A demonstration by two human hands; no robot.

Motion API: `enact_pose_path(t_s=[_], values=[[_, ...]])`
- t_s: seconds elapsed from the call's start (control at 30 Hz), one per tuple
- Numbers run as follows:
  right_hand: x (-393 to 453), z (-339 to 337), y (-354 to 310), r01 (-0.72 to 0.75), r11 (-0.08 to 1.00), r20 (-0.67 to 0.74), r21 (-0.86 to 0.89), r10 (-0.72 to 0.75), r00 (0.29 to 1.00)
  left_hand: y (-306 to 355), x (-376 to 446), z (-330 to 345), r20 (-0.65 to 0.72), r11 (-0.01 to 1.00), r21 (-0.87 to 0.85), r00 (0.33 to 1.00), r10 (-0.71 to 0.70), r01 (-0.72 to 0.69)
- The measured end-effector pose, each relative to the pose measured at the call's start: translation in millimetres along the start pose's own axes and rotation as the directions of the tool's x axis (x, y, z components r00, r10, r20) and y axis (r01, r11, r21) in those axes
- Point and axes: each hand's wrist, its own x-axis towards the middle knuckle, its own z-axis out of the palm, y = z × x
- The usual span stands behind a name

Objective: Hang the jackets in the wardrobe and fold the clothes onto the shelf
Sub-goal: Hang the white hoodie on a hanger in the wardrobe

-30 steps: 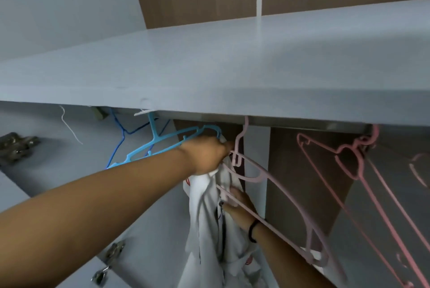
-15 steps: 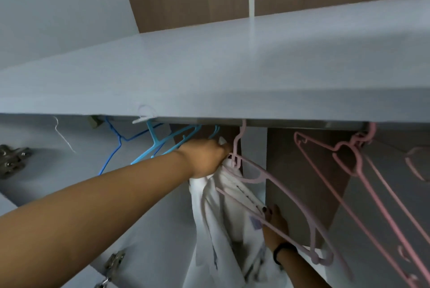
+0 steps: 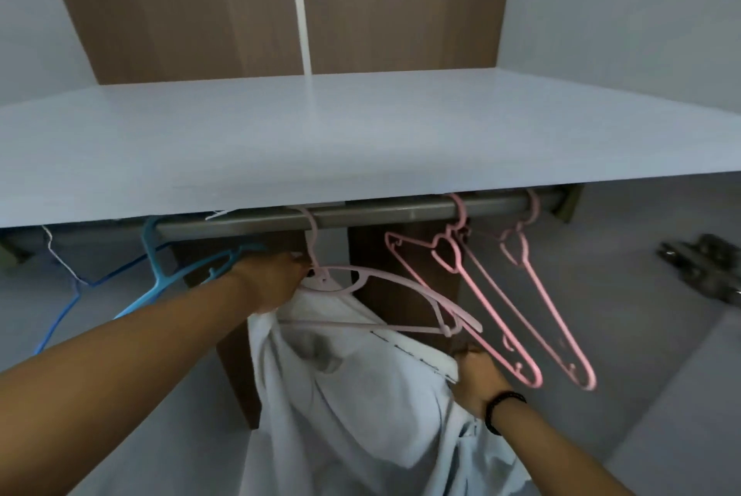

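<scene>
A white jacket [image 3: 353, 395] hangs from a pale pink hanger [image 3: 385, 283] whose hook sits over the grey rail [image 3: 381, 215] under the white shelf [image 3: 361, 135]. My left hand [image 3: 268, 283] grips the jacket's collar and the hanger's neck just below the rail. My right hand [image 3: 477, 379], with a black band on the wrist, pinches the jacket's zipper edge lower right. The jacket's right side hangs off the hanger arm.
Two bare pink hangers [image 3: 493, 295] hang on the rail to the right. A light blue hanger [image 3: 176, 275] and a thin dark blue wire hanger [image 3: 64, 311] hang to the left. A metal door hinge [image 3: 709, 271] sits on the right wall.
The view has swung right and up, showing the rail and the right wall. My right hand moved down and right along the jacket's front edge. My left hand stays at the hanger's neck.
</scene>
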Motion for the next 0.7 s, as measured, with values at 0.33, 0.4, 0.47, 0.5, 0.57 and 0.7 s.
enact_pose_path(t_s=[0.33, 0.4, 0.47, 0.5, 0.57, 0.7], values=[[-45, -1, 9, -0.143, 0.95, -0.09, 0.277, 0.174, 0.981, -10, -2, 5, -0.032, 0.999, 0.04, 0.999, -0.009, 0.01], [-43, -25, -8, -0.086, 0.941, -0.148, 0.327, 0.141, 0.979, -17, -3, 8, -0.016, 0.997, 0.077, 1.0, -0.008, 0.009], [-43, -51, -24, -0.046, 0.949, -0.169, 0.312, 0.103, 0.98, -22, -5, 9, -0.001, 0.996, 0.09, 1.0, -0.003, 0.003], [-44, -64, -31, -0.033, 0.95, -0.166, 0.309, 0.088, 0.982, -23, -5, 9, -0.003, 0.996, 0.088, 1.0, -0.001, 0.001], [-44, -87, -44, -0.027, 0.943, -0.149, 0.332, 0.081, 0.986, -25, -6, 9, -0.003, 0.997, 0.071, 1.0, -0.009, 0.009], [-34, -122, -65, 0.059, 0.922, -0.189, 0.382, 0.015, 0.982, -23, -5, 13, -0.025, 0.999, 0.024, 0.999, -0.026, 0.027]])
